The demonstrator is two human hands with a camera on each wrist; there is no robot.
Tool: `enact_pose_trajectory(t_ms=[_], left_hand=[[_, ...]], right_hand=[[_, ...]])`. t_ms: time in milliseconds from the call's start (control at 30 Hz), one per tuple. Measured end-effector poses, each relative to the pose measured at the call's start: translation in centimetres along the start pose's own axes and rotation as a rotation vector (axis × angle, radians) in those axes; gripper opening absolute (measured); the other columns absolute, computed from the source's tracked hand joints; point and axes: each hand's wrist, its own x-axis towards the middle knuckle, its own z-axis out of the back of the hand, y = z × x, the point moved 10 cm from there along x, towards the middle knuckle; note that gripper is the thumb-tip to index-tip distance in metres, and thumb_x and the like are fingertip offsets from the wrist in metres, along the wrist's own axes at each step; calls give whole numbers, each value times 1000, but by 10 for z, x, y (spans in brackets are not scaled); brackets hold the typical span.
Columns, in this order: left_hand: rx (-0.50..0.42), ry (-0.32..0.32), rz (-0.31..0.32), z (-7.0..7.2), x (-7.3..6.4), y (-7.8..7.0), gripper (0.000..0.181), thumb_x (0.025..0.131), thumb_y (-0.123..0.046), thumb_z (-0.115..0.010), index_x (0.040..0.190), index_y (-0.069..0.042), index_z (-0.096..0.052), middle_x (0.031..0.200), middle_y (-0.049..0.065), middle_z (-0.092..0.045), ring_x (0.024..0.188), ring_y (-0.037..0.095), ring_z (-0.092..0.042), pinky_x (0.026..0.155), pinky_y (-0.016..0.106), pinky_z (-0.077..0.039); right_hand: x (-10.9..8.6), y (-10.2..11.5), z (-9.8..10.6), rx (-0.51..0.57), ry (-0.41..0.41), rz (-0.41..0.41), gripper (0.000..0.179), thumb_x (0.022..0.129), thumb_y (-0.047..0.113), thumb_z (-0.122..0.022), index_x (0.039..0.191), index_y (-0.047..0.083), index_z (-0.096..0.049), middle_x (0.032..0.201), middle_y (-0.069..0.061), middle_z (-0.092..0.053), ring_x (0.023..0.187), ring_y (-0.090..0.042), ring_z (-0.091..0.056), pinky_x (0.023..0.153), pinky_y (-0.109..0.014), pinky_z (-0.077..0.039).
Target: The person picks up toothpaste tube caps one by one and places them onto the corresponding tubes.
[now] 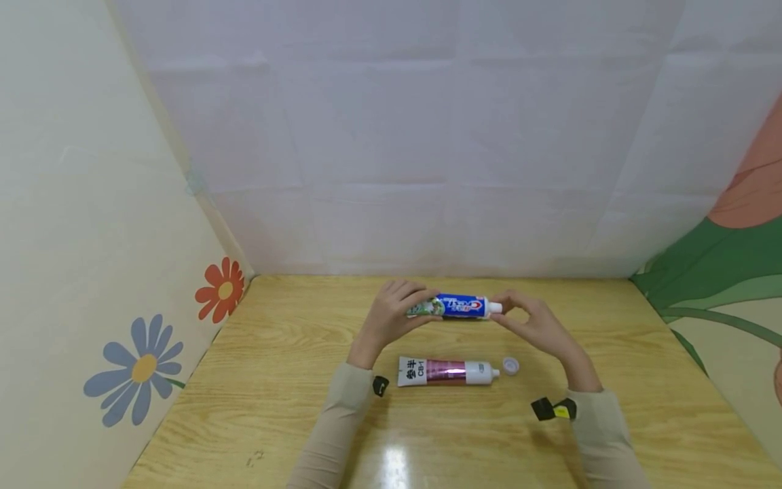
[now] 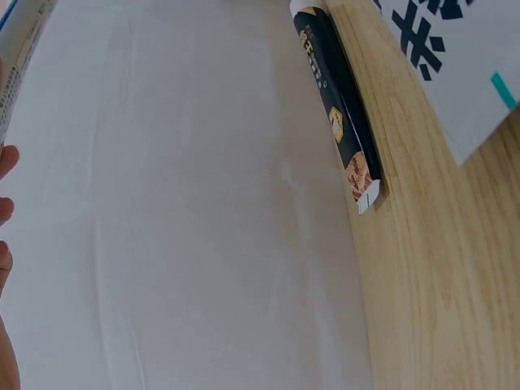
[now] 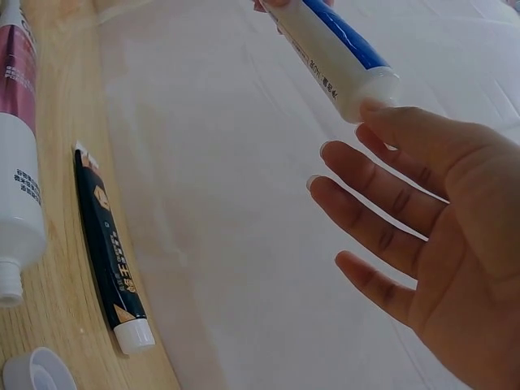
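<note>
A blue, white and green toothpaste tube (image 1: pixel 464 306) is held up sideways above the table. My left hand (image 1: pixel 394 312) grips its flat green end, while my right hand (image 1: pixel 537 324) pinches its white cap (image 1: pixel 495 308) between thumb and index finger. In the right wrist view the other fingers (image 3: pixel 366 219) spread away from the tube. Below the hands lies a pink and white toothpaste tube (image 1: pixel 449 371), its nozzle bare and pointing right. A loose white cap (image 1: pixel 510 366) rests just past that nozzle.
Both wrist views show a black toothpaste tube (image 3: pixel 110 244) with a white cap, lying at the back of the wooden table (image 1: pixel 293 407) by the white backdrop (image 1: pixel 379 163). Flower-printed panels (image 1: pixel 67 224) stand at the sides. Black straps (image 1: pixel 542 409) hang at the wrists.
</note>
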Motion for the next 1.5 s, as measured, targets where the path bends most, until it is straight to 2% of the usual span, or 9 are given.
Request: enact_pose_trajectory(t_ms=[200,500,800,1033,1500], left_hand=[[-7,0,0,0,-1,1,43,75,-39,-74,110,-15,-67,97,-2,-65,88,11,-58,79,25,-47],[-8,-5,-6,1,-1,1,44,75,-40,-73,112,-17,-65,98,-2,-65,89,11,-58,79,26,-47],[-17,-7,-8,1,0,-1,43,75,-40,-74,111,-16,-66,96,-1,-65,88,12,-58,79,25,-47],[-16,-1,-5,1,0,-2,44,74,-39,-75,110,-16,-66,97,-1,-65,88,12,-58,79,25,-47],[-16,5,-10,-1,1,-3,45,73,-38,-75,111,-16,-66,97,-1,-65,88,11,-57,80,24,-47]], right_hand=[[1,2,0,0,-3,14,17,88,23,-64,105,19,-63,99,8,-64,89,-9,-57,84,-40,-46],[1,1,-2,6,1,3,9,90,22,-62,97,19,-65,99,5,-65,92,-11,-57,82,-41,-47],[1,0,-2,13,20,12,11,92,21,-58,93,15,-67,93,7,-66,87,-10,-60,79,-35,-50],[1,-1,-2,31,28,25,12,94,19,-55,92,19,-67,92,7,-66,87,-11,-61,80,-39,-49],[0,-4,-4,70,45,49,21,97,13,-48,90,9,-67,88,1,-66,87,-14,-62,82,-45,-47]])
